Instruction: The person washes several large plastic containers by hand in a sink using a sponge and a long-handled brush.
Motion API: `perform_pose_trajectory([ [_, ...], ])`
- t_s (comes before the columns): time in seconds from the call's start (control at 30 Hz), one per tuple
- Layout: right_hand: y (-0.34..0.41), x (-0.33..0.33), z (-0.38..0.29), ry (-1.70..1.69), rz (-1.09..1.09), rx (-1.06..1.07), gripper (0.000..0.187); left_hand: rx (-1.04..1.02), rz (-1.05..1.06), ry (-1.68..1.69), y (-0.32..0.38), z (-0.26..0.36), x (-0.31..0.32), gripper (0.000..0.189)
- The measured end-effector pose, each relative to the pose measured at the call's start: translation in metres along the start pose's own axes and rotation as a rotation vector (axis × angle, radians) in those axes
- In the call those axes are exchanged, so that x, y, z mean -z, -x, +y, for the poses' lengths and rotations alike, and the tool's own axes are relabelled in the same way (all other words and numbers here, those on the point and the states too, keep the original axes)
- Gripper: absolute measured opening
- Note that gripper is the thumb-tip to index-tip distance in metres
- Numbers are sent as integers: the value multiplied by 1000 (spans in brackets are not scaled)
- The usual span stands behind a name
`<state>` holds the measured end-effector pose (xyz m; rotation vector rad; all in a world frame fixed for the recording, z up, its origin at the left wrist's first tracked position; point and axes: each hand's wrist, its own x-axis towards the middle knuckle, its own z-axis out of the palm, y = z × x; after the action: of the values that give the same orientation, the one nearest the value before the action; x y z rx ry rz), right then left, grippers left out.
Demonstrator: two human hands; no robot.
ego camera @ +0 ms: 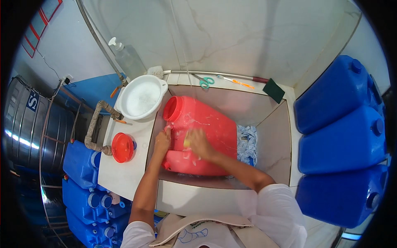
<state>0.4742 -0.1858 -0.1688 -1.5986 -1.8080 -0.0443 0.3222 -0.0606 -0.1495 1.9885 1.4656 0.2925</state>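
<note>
A large red plastic jerrycan (217, 130) lies tilted in the tiled sink basin (273, 139), its uncapped mouth pointing to the upper left. White suds streak its side. My left hand (163, 141) grips the can at the handle below the mouth. Blurred by motion, my right hand (201, 144) presses a yellow sponge (187, 142) against the soapy side. Under the can, blue-and-white fabric strands (248, 136) show at the right; the rest of them is hidden.
Left of the basin are a white tub of sudsy water (142, 97), a red screw cap (121, 148) and a pump bottle (128, 59). Scissors (205, 82), a toothbrush (237, 82), a long-handled brush (217, 73) and a green scouring pad (273, 90) line the back ledge. Blue jerrycans (338, 142) flank the right.
</note>
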Motion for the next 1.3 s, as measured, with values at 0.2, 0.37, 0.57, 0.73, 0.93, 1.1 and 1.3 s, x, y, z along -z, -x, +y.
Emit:
perform_pose_trajectory([
  [0.2, 58, -37, 92, -6, 306, -488, 14, 80, -13, 98, -12, -11, -9, 67],
  [0.37, 52, -23, -39, -329, -38, -45, 28, 118, 64, 117, -2, -27, -7, 65],
  [0.57, -2, -35, 155, -226, 302, -442, 39, 87, -7, 52, -8, -11, -17, 65],
  [0.73, 153, -64, 96, 613, 73, -616, 49, -5, 71, 17, -4, 0, -4, 65],
  [0.93, -9, 28, -21, 111, 100, -187, 55, -156, 125, 26, 25, 29, 4, 60],
  [1.1, -85, 115, 81, -511, 75, -492, 35, -283, -46, -26, 59, 84, 13, 50],
  [1.3, 75, 145, 201, -951, -160, -1072, 33, -735, -155, -197, 74, 132, -6, 42],
])
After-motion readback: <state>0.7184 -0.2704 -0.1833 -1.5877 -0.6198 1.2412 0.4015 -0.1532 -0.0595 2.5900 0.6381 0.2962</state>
